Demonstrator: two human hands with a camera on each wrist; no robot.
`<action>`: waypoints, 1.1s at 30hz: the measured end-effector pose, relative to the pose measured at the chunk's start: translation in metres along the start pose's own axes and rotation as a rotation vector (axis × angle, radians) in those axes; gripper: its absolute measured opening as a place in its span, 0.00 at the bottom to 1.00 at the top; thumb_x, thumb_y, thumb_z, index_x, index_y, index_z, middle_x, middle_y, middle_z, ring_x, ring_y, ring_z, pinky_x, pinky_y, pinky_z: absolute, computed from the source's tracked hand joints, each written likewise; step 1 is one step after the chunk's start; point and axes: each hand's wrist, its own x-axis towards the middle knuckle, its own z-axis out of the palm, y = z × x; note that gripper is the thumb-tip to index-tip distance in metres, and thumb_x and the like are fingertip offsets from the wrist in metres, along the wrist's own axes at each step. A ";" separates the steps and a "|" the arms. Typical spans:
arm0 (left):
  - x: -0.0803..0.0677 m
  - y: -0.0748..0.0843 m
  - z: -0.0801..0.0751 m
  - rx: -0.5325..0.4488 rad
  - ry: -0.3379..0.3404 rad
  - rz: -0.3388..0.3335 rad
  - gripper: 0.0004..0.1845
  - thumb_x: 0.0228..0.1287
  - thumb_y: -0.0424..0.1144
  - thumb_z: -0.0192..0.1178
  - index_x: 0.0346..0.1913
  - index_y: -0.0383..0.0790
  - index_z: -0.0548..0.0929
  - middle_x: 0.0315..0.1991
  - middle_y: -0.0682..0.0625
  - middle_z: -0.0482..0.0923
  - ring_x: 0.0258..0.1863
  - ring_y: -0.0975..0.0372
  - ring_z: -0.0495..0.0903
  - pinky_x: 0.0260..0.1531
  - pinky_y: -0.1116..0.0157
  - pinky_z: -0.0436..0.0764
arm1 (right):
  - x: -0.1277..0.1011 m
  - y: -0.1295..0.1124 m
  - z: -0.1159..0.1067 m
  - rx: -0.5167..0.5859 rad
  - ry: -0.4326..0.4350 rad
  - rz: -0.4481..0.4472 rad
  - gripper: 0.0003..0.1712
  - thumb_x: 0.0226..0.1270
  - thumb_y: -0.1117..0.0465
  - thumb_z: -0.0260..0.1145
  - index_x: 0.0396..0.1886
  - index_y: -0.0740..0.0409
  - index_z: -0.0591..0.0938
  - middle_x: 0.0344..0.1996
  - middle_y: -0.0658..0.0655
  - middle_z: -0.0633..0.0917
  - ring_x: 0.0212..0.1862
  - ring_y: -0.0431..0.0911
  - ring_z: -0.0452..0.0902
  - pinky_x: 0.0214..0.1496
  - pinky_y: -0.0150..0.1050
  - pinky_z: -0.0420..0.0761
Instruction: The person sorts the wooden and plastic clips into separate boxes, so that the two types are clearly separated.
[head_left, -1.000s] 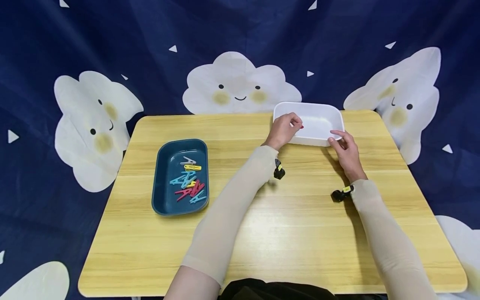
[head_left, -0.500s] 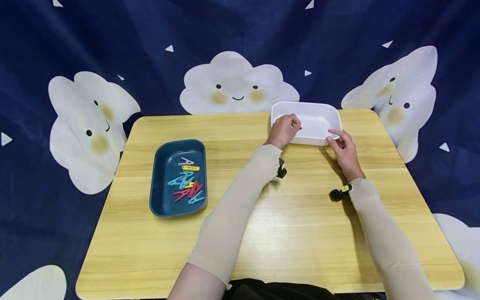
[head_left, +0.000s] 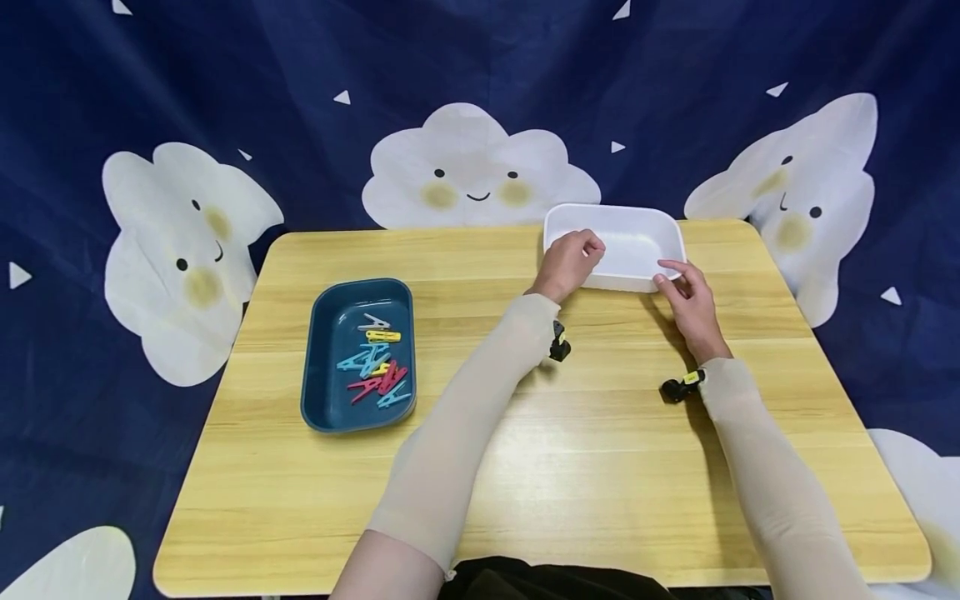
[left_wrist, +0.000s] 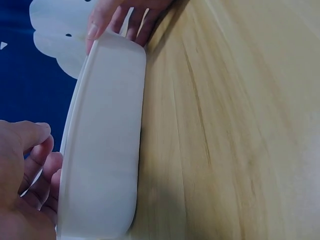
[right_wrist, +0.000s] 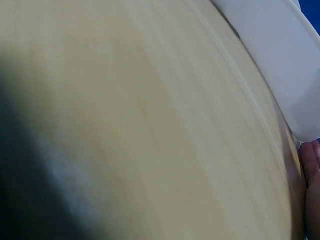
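Observation:
A white plastic bin (head_left: 637,279) stands at the table's back right. My left hand (head_left: 567,262) is over its near left corner, fingers curled and thumb against the index finger. In the left wrist view, the left hand (left_wrist: 30,170) is close beside the bin's rim; no object shows at its fingertips, and I cannot tell whether it holds one. My right hand (head_left: 693,308) grips the near right corner, index finger over the rim and thumb on the outer side. A dark teal bin (head_left: 318,358) at left holds several clothespins (head_left: 382,371), red, blue, yellow and pale grey.
The wooden table (head_left: 570,467) has rounded corners. A navy curtain with cloud faces (head_left: 480,167) hangs right behind its back edge. Both forearms wear pale sleeves with black wrist cameras (head_left: 558,343).
The small red piece seen at my left fingertips in both earlier frames no longer shows. Both hands and both bins keep nearly the same places; the head view shifts slightly.

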 end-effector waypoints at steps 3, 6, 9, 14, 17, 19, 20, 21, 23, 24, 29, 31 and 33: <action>-0.003 -0.001 -0.002 -0.020 0.017 0.018 0.09 0.84 0.41 0.60 0.53 0.45 0.90 0.49 0.52 0.89 0.49 0.63 0.85 0.54 0.73 0.79 | 0.000 0.001 0.000 -0.007 0.006 0.000 0.25 0.85 0.52 0.64 0.76 0.49 0.80 0.77 0.53 0.67 0.52 0.32 0.73 0.54 0.23 0.70; -0.007 -0.002 -0.004 -0.041 0.055 0.031 0.09 0.83 0.41 0.62 0.53 0.45 0.90 0.48 0.52 0.89 0.47 0.63 0.85 0.51 0.74 0.78 | -0.002 -0.003 0.001 -0.008 0.011 -0.006 0.25 0.85 0.52 0.65 0.75 0.50 0.80 0.72 0.46 0.68 0.49 0.32 0.72 0.51 0.24 0.71; -0.013 -0.004 -0.006 -0.082 0.092 0.038 0.08 0.83 0.41 0.63 0.52 0.44 0.91 0.46 0.52 0.88 0.45 0.63 0.84 0.50 0.74 0.78 | -0.002 -0.004 0.002 -0.002 0.013 -0.006 0.25 0.85 0.53 0.66 0.75 0.50 0.81 0.70 0.45 0.69 0.48 0.32 0.73 0.49 0.25 0.70; -0.026 -0.011 -0.010 -0.124 0.091 0.046 0.09 0.83 0.42 0.63 0.53 0.44 0.90 0.47 0.52 0.87 0.45 0.64 0.83 0.49 0.74 0.78 | 0.001 0.000 0.002 0.005 0.009 0.001 0.24 0.85 0.52 0.65 0.75 0.49 0.81 0.76 0.51 0.68 0.53 0.30 0.74 0.54 0.22 0.72; -0.033 -0.017 -0.010 -0.125 0.090 0.057 0.09 0.83 0.42 0.63 0.53 0.44 0.90 0.46 0.52 0.87 0.44 0.64 0.82 0.48 0.74 0.78 | 0.003 0.003 0.002 0.000 0.010 0.006 0.24 0.85 0.52 0.65 0.75 0.48 0.81 0.80 0.57 0.65 0.56 0.29 0.74 0.58 0.19 0.72; -0.038 -0.021 -0.011 -0.124 0.093 0.055 0.08 0.83 0.42 0.63 0.52 0.44 0.90 0.46 0.52 0.87 0.44 0.64 0.82 0.48 0.73 0.78 | 0.002 0.003 0.002 0.000 0.010 0.010 0.25 0.85 0.52 0.65 0.76 0.48 0.80 0.82 0.59 0.64 0.57 0.30 0.74 0.60 0.19 0.71; -0.040 -0.022 -0.011 -0.120 0.091 0.051 0.08 0.83 0.42 0.63 0.52 0.45 0.90 0.45 0.52 0.87 0.44 0.64 0.82 0.48 0.73 0.78 | 0.002 0.003 0.002 -0.002 0.008 0.011 0.25 0.85 0.52 0.65 0.76 0.48 0.80 0.82 0.60 0.63 0.57 0.30 0.74 0.60 0.19 0.71; -0.043 -0.023 -0.012 -0.122 0.089 0.045 0.08 0.83 0.42 0.63 0.52 0.45 0.90 0.45 0.52 0.87 0.44 0.64 0.82 0.48 0.73 0.78 | 0.001 0.002 0.002 -0.002 0.007 0.012 0.25 0.85 0.52 0.65 0.76 0.48 0.80 0.82 0.60 0.63 0.57 0.30 0.74 0.60 0.19 0.71; -0.049 -0.025 -0.014 -0.123 0.078 0.033 0.08 0.83 0.42 0.63 0.52 0.46 0.90 0.45 0.53 0.86 0.44 0.65 0.81 0.48 0.72 0.78 | 0.000 0.000 0.003 0.000 0.003 0.009 0.25 0.85 0.52 0.65 0.76 0.49 0.80 0.82 0.60 0.63 0.56 0.29 0.74 0.60 0.19 0.71; -0.052 -0.026 -0.016 -0.127 0.072 0.031 0.08 0.83 0.42 0.63 0.52 0.46 0.90 0.45 0.53 0.86 0.44 0.64 0.81 0.48 0.72 0.78 | -0.001 -0.001 0.003 0.007 0.003 0.006 0.25 0.85 0.53 0.65 0.76 0.49 0.80 0.81 0.60 0.63 0.55 0.30 0.74 0.58 0.20 0.71; -0.068 -0.032 -0.022 -0.145 0.042 0.033 0.07 0.83 0.42 0.64 0.52 0.46 0.90 0.46 0.53 0.87 0.43 0.65 0.81 0.47 0.72 0.79 | -0.003 -0.005 0.003 0.033 0.008 -0.004 0.24 0.85 0.54 0.65 0.75 0.50 0.81 0.83 0.63 0.62 0.52 0.29 0.75 0.55 0.20 0.72; -0.075 -0.036 -0.023 -0.153 0.044 0.030 0.07 0.82 0.42 0.64 0.52 0.46 0.90 0.46 0.53 0.87 0.43 0.65 0.81 0.47 0.72 0.79 | -0.002 -0.005 0.003 0.042 0.008 0.000 0.24 0.84 0.54 0.65 0.75 0.50 0.81 0.84 0.64 0.61 0.53 0.29 0.75 0.55 0.20 0.73; -0.082 -0.041 -0.026 -0.155 0.053 0.025 0.07 0.82 0.42 0.65 0.52 0.46 0.90 0.46 0.53 0.87 0.43 0.65 0.82 0.46 0.72 0.80 | -0.001 -0.004 0.002 0.035 0.007 0.005 0.24 0.85 0.54 0.65 0.75 0.49 0.81 0.84 0.64 0.60 0.54 0.28 0.75 0.56 0.19 0.72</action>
